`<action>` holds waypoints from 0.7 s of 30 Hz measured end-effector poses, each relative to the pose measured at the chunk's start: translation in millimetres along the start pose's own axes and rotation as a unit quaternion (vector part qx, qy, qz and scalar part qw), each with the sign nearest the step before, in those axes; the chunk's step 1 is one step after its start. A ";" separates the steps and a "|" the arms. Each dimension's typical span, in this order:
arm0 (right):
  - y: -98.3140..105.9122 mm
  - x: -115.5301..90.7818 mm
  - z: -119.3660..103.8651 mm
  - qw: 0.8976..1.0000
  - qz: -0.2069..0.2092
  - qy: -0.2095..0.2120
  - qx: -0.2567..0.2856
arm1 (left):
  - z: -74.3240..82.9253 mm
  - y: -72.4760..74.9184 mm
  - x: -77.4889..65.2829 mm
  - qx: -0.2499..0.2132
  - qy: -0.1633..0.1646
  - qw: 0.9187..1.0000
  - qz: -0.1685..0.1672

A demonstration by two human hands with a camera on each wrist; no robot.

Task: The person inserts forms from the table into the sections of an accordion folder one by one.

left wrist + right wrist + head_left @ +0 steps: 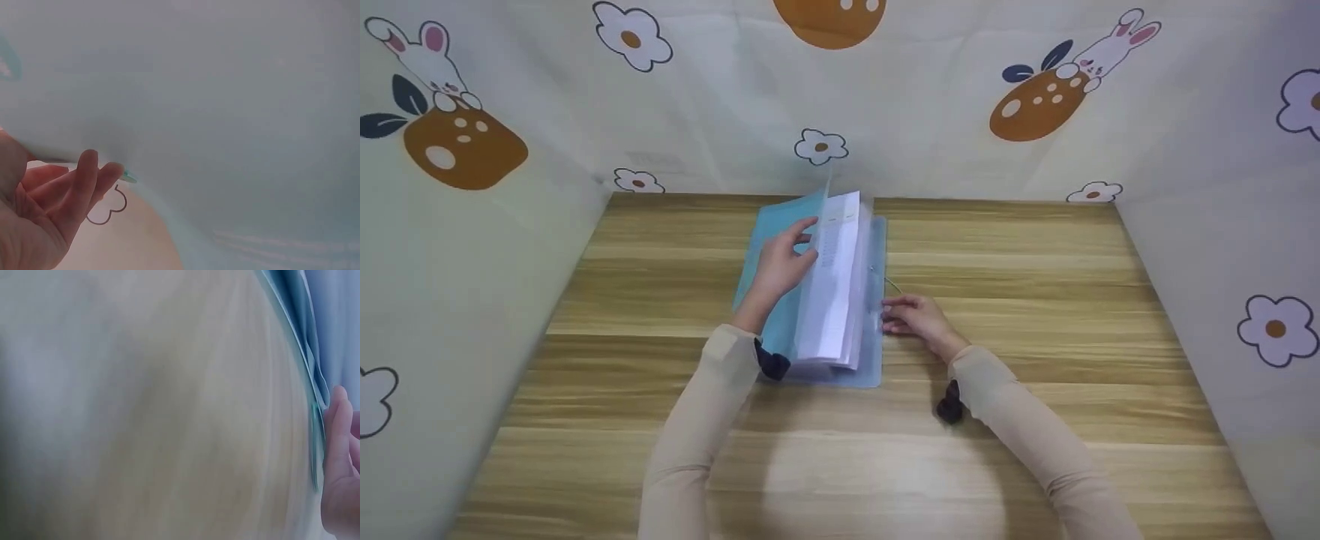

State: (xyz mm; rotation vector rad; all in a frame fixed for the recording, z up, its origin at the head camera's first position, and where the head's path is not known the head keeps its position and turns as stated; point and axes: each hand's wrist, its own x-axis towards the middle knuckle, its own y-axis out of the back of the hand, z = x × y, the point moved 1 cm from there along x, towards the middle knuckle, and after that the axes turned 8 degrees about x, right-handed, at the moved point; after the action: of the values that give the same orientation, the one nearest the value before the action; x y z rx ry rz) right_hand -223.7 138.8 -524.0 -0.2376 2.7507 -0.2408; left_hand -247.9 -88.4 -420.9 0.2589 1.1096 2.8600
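A light-blue plastic folder (791,217) lies partly spread on the wooden table, its left cover raised. Inside it stand white papers (831,300), the top one bearing printed lines. My left hand (786,262) is at the raised cover, fingers extended and fingertips right at its edge. In the left wrist view the cover (236,112) fills most of the picture, with a small teal tip beside the fingertips. My right hand (919,319) touches the folder's right edge with nearly straight fingers. A thin elastic cord (892,285) sticks out just above them.
Wood-grain table (1035,300) extends on both sides of the folder. Around it hangs a pale cloth (720,90) printed with flowers and rabbits. Black wrist devices (950,405) sit under both sleeves.
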 end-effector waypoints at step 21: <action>76.4 -6.3 -15.3 0.994 0.053 0.039 -0.087 | 10.0 -48.3 -3.2 0.177 -0.042 0.983 -0.009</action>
State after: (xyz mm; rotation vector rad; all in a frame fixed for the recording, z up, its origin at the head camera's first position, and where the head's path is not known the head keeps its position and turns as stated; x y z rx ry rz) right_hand -233.7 216.3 -523.0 -0.1295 2.8539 0.0177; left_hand -243.1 -46.5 -446.6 0.3792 1.5878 2.5915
